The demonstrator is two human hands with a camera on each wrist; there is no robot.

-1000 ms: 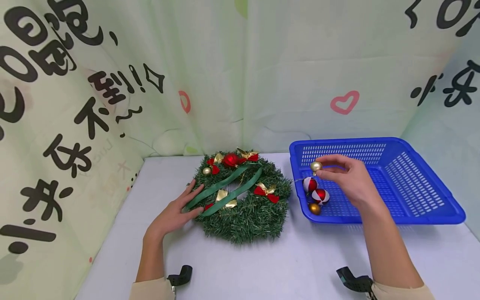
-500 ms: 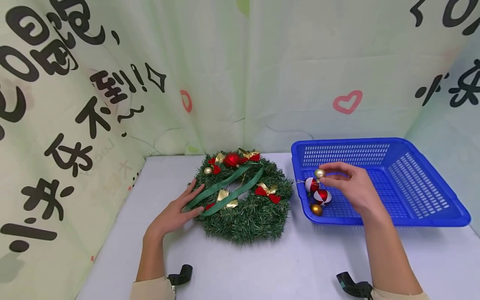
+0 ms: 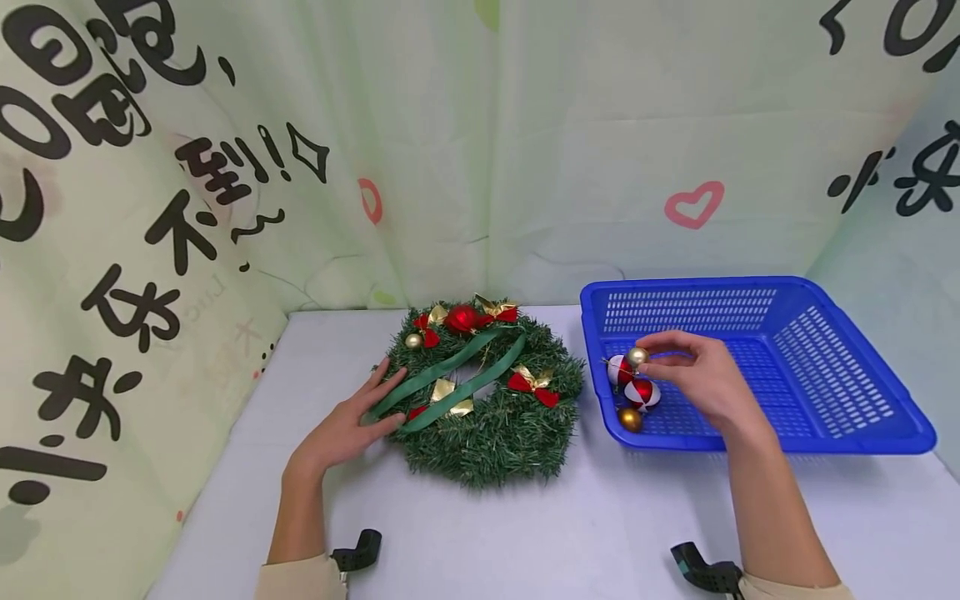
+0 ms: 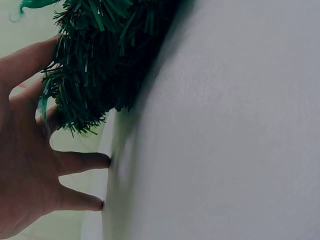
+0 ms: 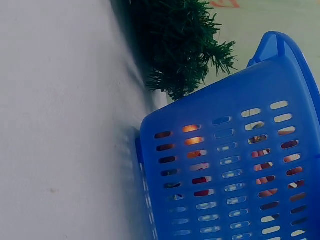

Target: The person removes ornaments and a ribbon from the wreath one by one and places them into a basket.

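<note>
A green wreath (image 3: 480,450) lies on the white table, trimmed with red and gold bows, a red bauble, a small pale gold one and a long green ribbon (image 3: 465,392). My left hand (image 3: 348,429) rests on its left edge with fingers spread; in the left wrist view two fingertips of the left hand (image 4: 30,155) reach down to the tabletop. Inside the blue basket, my right hand (image 3: 697,375) pinches a pale gold bauble (image 3: 637,357) between thumb and fingers. Two red-and-white baubles (image 3: 642,393) and a darker gold bauble (image 3: 630,419) lie just below it.
The blue plastic basket (image 3: 825,442) stands at the right of the table, its slotted wall (image 5: 230,165) hiding the right hand in the right wrist view. White tabletop (image 3: 525,533) stretches in front. A printed curtain (image 3: 562,150) hangs behind the table.
My right hand has lowered the pale gold bauble toward the red-and-white ones in the basket. The left hand has stayed in place on the wreath.
</note>
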